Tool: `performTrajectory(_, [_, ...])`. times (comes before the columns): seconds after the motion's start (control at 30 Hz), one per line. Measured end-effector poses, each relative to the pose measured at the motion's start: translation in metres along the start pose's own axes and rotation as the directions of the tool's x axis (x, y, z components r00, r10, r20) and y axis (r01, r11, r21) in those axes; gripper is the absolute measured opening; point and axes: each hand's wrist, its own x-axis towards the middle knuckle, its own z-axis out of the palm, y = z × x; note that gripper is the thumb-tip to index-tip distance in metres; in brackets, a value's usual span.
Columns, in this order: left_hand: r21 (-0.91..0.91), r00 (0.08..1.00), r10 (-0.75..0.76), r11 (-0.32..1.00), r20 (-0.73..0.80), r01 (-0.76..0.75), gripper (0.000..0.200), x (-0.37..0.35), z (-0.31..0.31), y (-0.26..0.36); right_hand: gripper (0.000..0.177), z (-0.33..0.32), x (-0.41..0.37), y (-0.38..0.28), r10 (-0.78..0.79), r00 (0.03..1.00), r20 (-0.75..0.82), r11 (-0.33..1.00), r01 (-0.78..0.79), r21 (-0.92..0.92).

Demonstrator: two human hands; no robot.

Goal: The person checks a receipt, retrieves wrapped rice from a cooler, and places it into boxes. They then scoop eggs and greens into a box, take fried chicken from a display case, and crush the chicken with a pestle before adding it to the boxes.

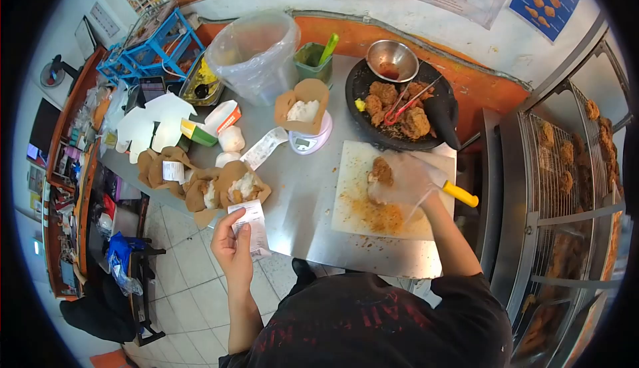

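The bare left hand (233, 248) pinches a creased white paper receipt (253, 231); the right hand (419, 185), in a filmy plastic glove, grasps craggy, brown-crusted chicken (381, 171) on the crumb-strewn white cutting board (346, 195).

On your steel counter, the scale (311, 140) sits left of the cutting board (353, 195); the wide pan (359, 115) lies behind the board, the plastic-lined bucket (249, 68) behind the scale.
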Motion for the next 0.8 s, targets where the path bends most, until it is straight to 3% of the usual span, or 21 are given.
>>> performTrajectory(0.1, [0.049,1.000,0.010,0.999,0.020,-0.011,0.027,0.006,-0.028,0.001,0.084,0.047,0.007,-0.007,0.057,0.998,-0.032,0.992,-0.060,-0.113])
performTrajectory(0.13, [0.015,1.000,-0.014,1.000,0.010,0.014,0.026,0.007,-0.042,0.005,0.083,0.036,0.013,-0.019,0.115,0.987,0.113,0.986,-0.099,-0.135])
performTrajectory(0.2, [-0.031,1.000,-0.029,0.999,-0.005,0.029,0.025,0.012,-0.077,0.001,0.083,0.056,0.026,-0.015,0.176,0.975,0.133,0.961,-0.141,-0.238])
performTrajectory(0.27, [-0.013,0.992,0.083,0.996,-0.096,-0.084,0.025,0.013,-0.127,-0.014,0.082,0.087,0.040,0.000,0.242,0.959,0.146,0.922,-0.181,-0.342])
performTrajectory(0.33, [-0.020,0.989,0.066,0.997,-0.135,-0.070,0.025,0.016,-0.181,-0.027,0.069,0.111,0.044,0.012,0.221,0.975,-0.028,0.940,-0.221,-0.261])
performTrajectory(0.4, [-0.086,0.977,-0.001,0.996,-0.214,-0.018,0.025,0.019,-0.234,-0.041,0.052,0.089,0.040,-0.028,0.404,0.915,0.022,0.893,-0.389,-0.225])
performTrajectory(0.47, [-0.063,0.972,0.022,0.997,-0.235,-0.038,0.026,0.026,-0.276,-0.043,0.046,0.129,0.065,0.063,0.134,0.989,-0.063,0.859,-0.147,-0.491])
performTrajectory(0.5, [-0.032,0.967,0.044,0.998,-0.251,-0.054,0.026,0.031,-0.296,-0.042,0.043,0.109,0.061,0.025,0.265,0.956,-0.126,0.959,-0.275,-0.069])
performTrajectory(0.53, [-0.027,0.957,0.051,0.998,-0.287,-0.062,0.026,0.035,-0.314,-0.044,0.040,0.078,0.040,-0.028,0.399,0.911,-0.106,0.866,-0.336,0.371])
performTrajectory(0.57, [-0.053,0.953,0.040,0.997,-0.301,-0.058,0.027,0.042,-0.330,-0.049,0.037,0.065,0.033,-0.076,0.425,0.896,-0.132,0.659,-0.206,0.723])
performTrajectory(0.63, [-0.050,0.943,0.067,0.995,-0.325,-0.088,0.031,0.062,-0.362,-0.056,0.045,0.064,0.044,-0.127,0.396,0.899,-0.186,0.371,0.029,0.928])
performTrajectory(0.7, [-0.071,0.943,0.086,0.991,-0.322,-0.114,0.039,0.084,-0.384,-0.065,0.053,0.069,0.065,-0.193,0.132,0.951,-0.280,0.177,0.255,0.951])
performTrajectory(0.77, [-0.095,0.936,0.094,0.986,-0.338,-0.134,0.043,0.113,-0.405,-0.070,0.056,0.075,0.105,-0.280,0.015,0.961,-0.275,0.125,0.272,0.954])
performTrajectory(0.8, [0.013,0.943,0.149,0.988,-0.297,-0.151,0.044,0.129,-0.416,-0.072,0.059,0.077,0.119,-0.329,-0.051,0.958,-0.283,0.099,0.287,0.953])
